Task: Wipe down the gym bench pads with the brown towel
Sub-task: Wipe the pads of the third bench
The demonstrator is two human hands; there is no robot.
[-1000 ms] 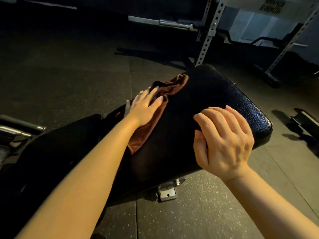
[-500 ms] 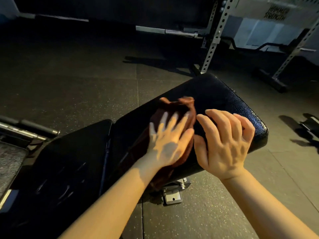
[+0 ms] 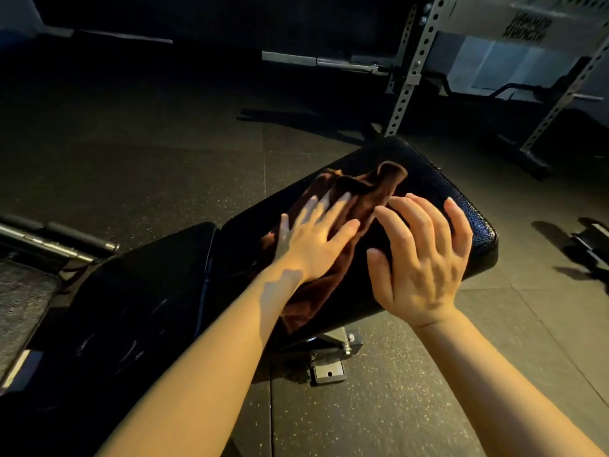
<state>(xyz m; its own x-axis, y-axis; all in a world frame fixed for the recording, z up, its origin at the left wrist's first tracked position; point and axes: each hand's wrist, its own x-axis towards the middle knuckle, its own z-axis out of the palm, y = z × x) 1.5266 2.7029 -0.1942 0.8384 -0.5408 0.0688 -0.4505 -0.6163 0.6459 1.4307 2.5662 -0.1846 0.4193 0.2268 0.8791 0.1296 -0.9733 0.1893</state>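
Note:
A black gym bench runs from lower left to the middle right. Its far pad (image 3: 438, 189) has a pebbled surface; its near pad (image 3: 131, 291) lies in shadow. The brown towel (image 3: 369, 189) lies crumpled on the far pad. My left hand (image 3: 313, 239) presses flat on the towel with its fingers spread and straight. My right hand (image 3: 421, 255) rests beside it on the pad's near edge, fingers bent and apart, holding nothing. Its fingertips lie close to the towel's right edge.
A perforated steel rack upright (image 3: 408, 77) stands just behind the bench, with a barbell (image 3: 342, 62) across it. The bench foot (image 3: 329, 371) sits on the rubber floor below the pad. More equipment lies at the left edge (image 3: 59, 239) and right edge (image 3: 590, 245).
My left hand has swept the towel from the pad's left side toward the right and far end. The right hand has stayed on the pad's near edge, its fingers slightly lifted.

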